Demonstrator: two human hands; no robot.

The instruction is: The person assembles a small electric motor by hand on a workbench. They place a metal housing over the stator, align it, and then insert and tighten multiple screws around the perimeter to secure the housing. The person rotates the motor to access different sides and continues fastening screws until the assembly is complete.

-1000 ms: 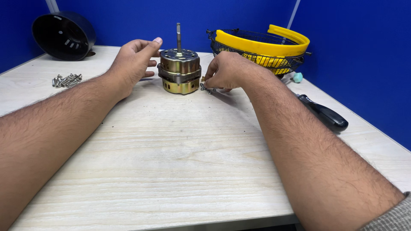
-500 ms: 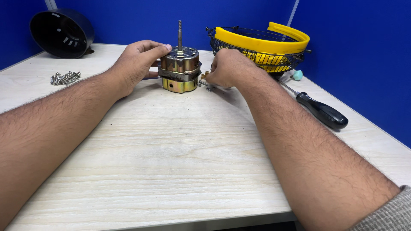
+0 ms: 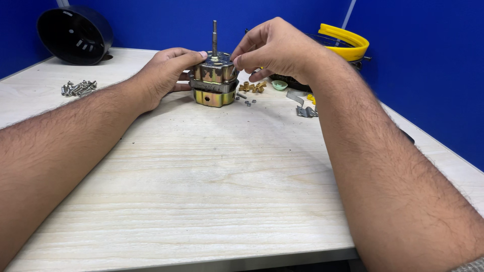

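Bare hairy forearms, grey cuff [image 3: 466, 265]

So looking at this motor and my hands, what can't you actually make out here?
Head view only:
- Right hand: whatever its fingertips pinch is too small to tell.
- Motor: its left side is hidden by the left hand.
- Yellow fan guard: mostly hidden behind the right wrist.
- Screw pile: too small to count.

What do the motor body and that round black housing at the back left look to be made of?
Motor body: metal, likely plated steel, going by its shiny yellow-gold sheen and stamped edges. Black housing: probably moulded plastic, judging by its smooth, dull gloss and slotted wall, though painted metal is possible.
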